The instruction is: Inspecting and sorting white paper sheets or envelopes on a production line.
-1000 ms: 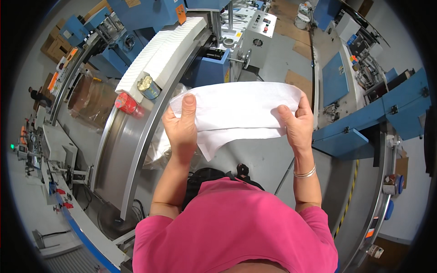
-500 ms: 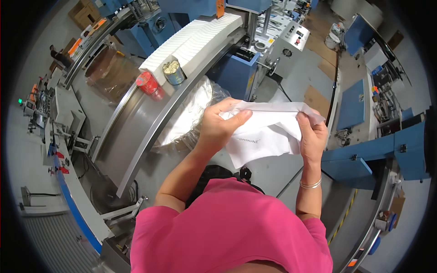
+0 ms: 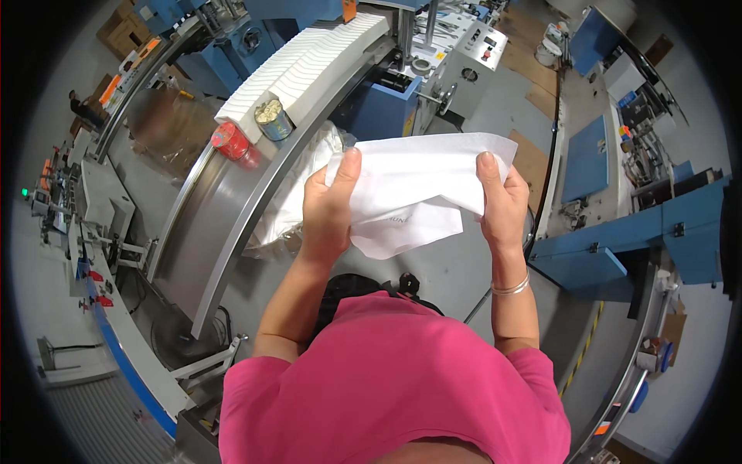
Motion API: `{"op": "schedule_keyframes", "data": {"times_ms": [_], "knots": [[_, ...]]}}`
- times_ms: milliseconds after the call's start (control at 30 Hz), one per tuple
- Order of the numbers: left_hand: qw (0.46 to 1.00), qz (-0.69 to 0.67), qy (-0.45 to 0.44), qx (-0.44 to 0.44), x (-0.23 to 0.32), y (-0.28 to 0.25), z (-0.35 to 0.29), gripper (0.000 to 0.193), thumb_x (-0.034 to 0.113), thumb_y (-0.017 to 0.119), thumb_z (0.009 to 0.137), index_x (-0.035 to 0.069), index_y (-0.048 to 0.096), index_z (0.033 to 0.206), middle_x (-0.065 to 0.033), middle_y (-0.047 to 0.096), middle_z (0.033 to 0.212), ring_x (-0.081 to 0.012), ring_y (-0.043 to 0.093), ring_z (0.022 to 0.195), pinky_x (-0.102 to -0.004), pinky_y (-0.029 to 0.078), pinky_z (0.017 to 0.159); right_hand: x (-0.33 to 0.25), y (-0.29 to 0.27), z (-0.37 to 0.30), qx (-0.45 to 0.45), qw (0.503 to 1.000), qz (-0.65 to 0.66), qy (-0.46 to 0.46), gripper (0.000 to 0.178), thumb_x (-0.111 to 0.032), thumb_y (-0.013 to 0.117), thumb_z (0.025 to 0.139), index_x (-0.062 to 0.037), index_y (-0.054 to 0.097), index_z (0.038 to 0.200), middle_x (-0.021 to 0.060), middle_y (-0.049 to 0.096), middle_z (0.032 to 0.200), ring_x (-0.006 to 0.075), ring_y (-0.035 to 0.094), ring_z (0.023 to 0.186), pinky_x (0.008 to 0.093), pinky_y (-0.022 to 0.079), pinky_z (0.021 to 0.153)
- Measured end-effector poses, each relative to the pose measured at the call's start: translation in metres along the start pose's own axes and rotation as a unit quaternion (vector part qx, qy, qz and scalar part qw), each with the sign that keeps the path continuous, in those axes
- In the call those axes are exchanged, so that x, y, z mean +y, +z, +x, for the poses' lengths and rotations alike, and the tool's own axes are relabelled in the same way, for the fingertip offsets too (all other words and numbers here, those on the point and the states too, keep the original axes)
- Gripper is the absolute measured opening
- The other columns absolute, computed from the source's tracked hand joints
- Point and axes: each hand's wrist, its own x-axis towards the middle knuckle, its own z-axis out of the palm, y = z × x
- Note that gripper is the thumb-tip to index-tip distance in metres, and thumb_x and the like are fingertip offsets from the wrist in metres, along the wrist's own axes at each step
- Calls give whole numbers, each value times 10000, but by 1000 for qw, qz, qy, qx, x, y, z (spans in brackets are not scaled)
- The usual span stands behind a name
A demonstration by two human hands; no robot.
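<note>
1. The white sheet (image 3: 417, 170) is held up in the middle of the scene, above the floor (image 3: 433, 267), spread between two hands; its near part folds over in a loose flap with faint dark print.
2. The left hand (image 3: 328, 205) is clamped on the sheet's left end, thumb on top; the right hand (image 3: 502, 201) pinches the right end in the same way.
3. To handle it well, I'd say, keep both thumbs near the far edge and pull with even, light tension, since such thin stuff probably creases easily. The flap would want smoothing flat before any fold is pressed.
4. Just left of the sheet, clear plastic wrapping (image 3: 297, 205) is bunched around white material.
5. Farther left, on a curved metal tray (image 3: 205, 232), sit two cans at the near end of a row of white stacked pieces (image 3: 309, 66). The blue-green tin (image 3: 280, 127) is open, filled with something pale yellow and crumpled; what the red can (image 3: 230, 141) holds, I can't tell.
6. At the far right stands a white bucket (image 3: 548, 54); its contents are too small to make out.
</note>
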Motion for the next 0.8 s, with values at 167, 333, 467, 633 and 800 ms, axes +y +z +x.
{"op": "schedule_keyframes", "data": {"times_ms": [167, 333, 467, 633, 800], "knots": [[997, 32, 71, -27, -12, -9, 4, 237, 182, 616, 898, -24, 624, 1015, -63, 651, 882, -89, 595, 761, -214, 471, 706, 1, -4, 0, 3, 1000, 6, -19, 266, -253, 610, 915, -10, 643, 1018, -10, 625, 823, 30, 522, 705, 178, 414, 607], [989, 89, 120, -16, -10, -4, 2, 210, 114, 617, 880, -32, 620, 1032, -59, 648, 876, -89, 591, 781, -209, 464, 729, 3, -23, 5, 3, 997, 4, -81, 187, -179, 607, 916, -20, 638, 1011, -31, 614, 861, 30, 503, 720, 174, 408, 636], [988, 64, 141, -23, -11, -13, 11, 212, 49, 597, 864, -20, 641, 1059, -72, 636, 951, -108, 583, 871, -219, 456, 770, -2, -40, 7, 34, 993, 10, -111, 145, -141, 618, 906, -28, 630, 997, -21, 613, 886, 34, 497, 737, 177, 406, 641], [930, 236, 279, -44, -15, -4, 20, 233, -33, 627, 780, 15, 697, 998, -98, 566, 1155, -146, 537, 1005, -250, 436, 854, 2, -63, 8, 35, 985, -6, -170, 116, -60, 606, 894, -29, 633, 1002, 40, 640, 952, 83, 563, 855, 188, 450, 692], [916, 259, 297, -68, -22, 1, 28, 278, -72, 622, 725, 29, 716, 967, -106, 538, 1213, -191, 526, 1061, -307, 428, 916, 5, -85, 12, 38, 971, -41, -231, 211, 55, 626, 803, -39, 652, 990, 64, 634, 1032, 140, 571, 983, 235, 467, 796]]}}
